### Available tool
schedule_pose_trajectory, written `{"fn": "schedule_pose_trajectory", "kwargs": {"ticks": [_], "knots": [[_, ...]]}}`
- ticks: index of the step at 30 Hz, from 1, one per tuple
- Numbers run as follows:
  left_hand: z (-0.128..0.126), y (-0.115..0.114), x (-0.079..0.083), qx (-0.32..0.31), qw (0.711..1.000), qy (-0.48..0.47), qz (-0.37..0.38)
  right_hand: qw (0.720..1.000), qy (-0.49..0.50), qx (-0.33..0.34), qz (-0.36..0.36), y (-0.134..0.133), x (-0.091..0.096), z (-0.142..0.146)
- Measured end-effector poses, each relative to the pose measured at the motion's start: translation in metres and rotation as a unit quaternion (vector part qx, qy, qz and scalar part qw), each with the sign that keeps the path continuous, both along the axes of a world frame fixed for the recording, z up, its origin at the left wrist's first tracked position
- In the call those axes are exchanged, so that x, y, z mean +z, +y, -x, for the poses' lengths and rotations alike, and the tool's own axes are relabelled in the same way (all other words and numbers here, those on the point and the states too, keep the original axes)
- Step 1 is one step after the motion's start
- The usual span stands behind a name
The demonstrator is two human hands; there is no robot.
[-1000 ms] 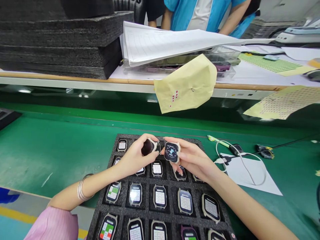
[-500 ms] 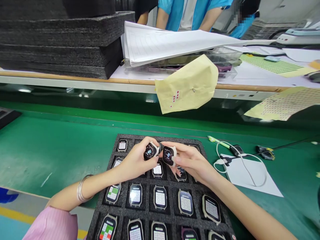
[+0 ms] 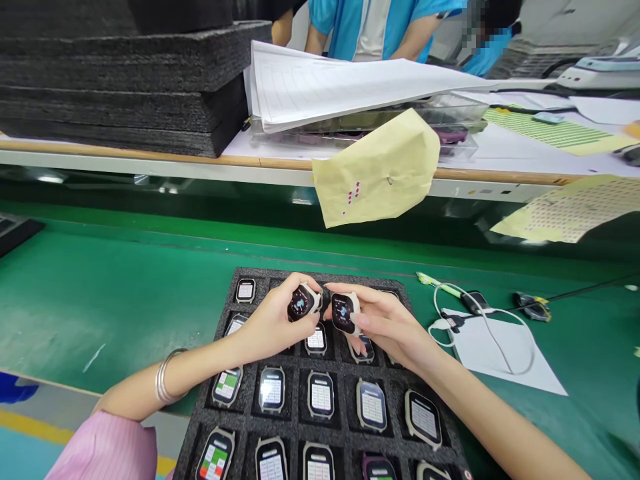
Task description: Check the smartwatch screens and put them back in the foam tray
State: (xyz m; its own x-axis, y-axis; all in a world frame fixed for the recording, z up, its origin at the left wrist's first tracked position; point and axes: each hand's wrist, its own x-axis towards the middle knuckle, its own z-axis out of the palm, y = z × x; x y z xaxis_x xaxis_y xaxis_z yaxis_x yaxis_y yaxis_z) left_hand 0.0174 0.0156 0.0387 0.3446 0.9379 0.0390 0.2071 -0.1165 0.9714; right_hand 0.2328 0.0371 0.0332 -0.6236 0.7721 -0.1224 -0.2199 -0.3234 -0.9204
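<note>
A stack of black foam sheets (image 3: 125, 73) fills the far left of the raised shelf (image 3: 150, 160) behind the green desk (image 3: 100, 300). Nearer, a pink sleeve (image 3: 105, 447) and a silver bracelet (image 3: 163, 377) lead up to the left hand (image 3: 273, 320). Its fingers are closed around a dark-faced watch body (image 3: 301, 303), held just above the far rows of a black foam tray (image 3: 197, 427).

The tray lies flat on the desk, and its near edge runs out of view. Each pocket that shows holds one watch body (image 3: 321, 395) lying face up with its screen lit. Most show white tables, and a few on the left show green and red blocks. The hands and forearms cover several pockets in the far rows.

Just beside the first watch, almost touching it, is a second watch body (image 3: 344, 312). The right hand (image 3: 385, 323) pinches it between thumb and fingers, screen toward the camera.

Above, on the shelf, a sheaf of white papers (image 3: 340, 83) rests on clear plastic trays (image 3: 450, 110). A creased yellow sheet (image 3: 377, 170) with small red dots hangs over the shelf edge. Behind it stands a person in a blue top (image 3: 380, 27).

Right of the tray, a green pen (image 3: 440, 285) and a looped white cable (image 3: 480, 320) lie on a white sheet (image 3: 500, 353). Farther right, a yellow label sheet (image 3: 575, 207) droops from the shelf.
</note>
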Motion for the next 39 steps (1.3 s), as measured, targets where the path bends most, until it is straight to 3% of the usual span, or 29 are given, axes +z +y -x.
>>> {"fn": "schedule_pose_trajectory", "kwargs": {"ticks": [15,19,39], "knots": [[0.001,-0.002,0.001,-0.011,0.999,0.041,-0.014,0.999,-0.035,-0.016,-0.035,-0.005,0.01,0.0],[0.0,-0.002,0.003,-0.008,1.0,0.013,-0.009,0.999,-0.026,-0.014,-0.046,-0.006,0.011,-0.001],[0.001,-0.003,0.005,-0.007,1.0,0.002,0.003,0.998,-0.012,0.006,-0.064,0.002,0.002,-0.006]]}}
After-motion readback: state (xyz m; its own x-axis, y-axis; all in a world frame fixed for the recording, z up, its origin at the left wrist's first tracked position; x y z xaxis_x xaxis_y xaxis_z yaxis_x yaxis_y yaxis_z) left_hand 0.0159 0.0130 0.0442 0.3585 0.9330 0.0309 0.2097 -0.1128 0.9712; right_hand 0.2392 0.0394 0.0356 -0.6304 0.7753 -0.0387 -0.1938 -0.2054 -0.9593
